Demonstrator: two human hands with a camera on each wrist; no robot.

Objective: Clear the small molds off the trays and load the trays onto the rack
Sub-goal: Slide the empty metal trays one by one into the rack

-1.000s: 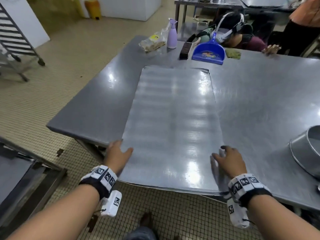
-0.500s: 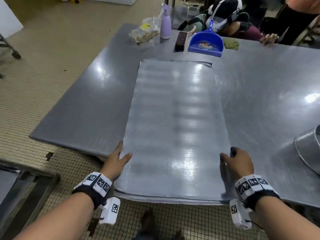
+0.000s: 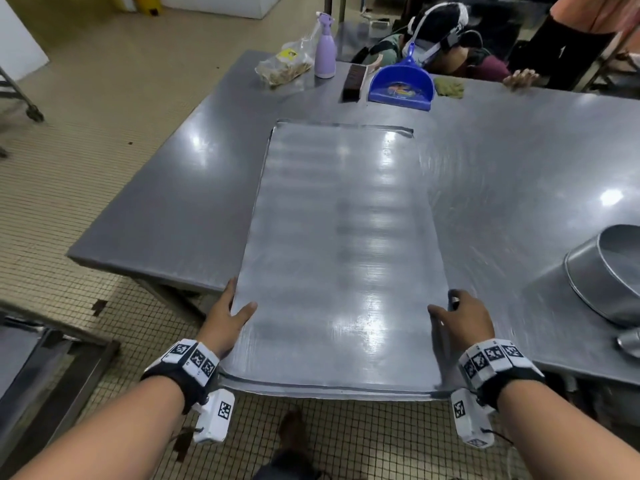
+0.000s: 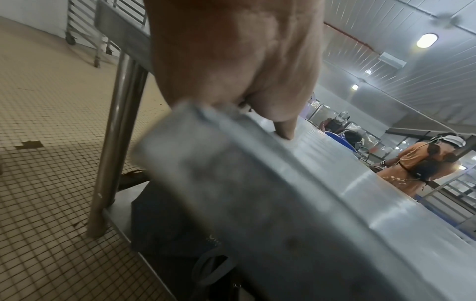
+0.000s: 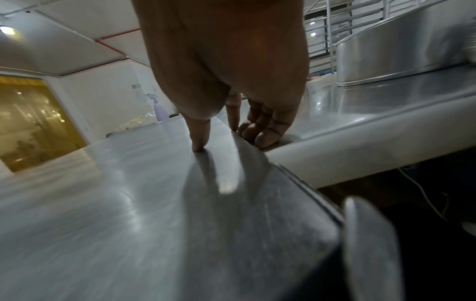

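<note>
A large flat metal tray (image 3: 339,254) lies lengthwise on the steel table (image 3: 166,209), its near end sticking out past the table's front edge. No molds show on it. My left hand (image 3: 225,320) grips the tray's left rim near the front corner, thumb on top and fingers underneath. My right hand (image 3: 464,317) holds the right rim the same way. In the right wrist view the thumb (image 5: 199,140) presses on the tray (image 5: 128,203) and the curled fingers (image 5: 265,138) sit at its edge. The left wrist view shows the tray's corner (image 4: 257,203) under my thumb (image 4: 284,132).
A round metal pan (image 3: 609,271) stands on the table at the right. At the far end are a blue dustpan (image 3: 401,86), a brush (image 3: 351,83), a purple spray bottle (image 3: 325,53) and a plastic bag (image 3: 284,69). A person (image 3: 450,46) leans there. A wheeled rack (image 4: 82,30) stands at the left.
The tray has slid a little toward me, away from the dustpan. Both hands have settled on its side rims with thumbs on top.
</note>
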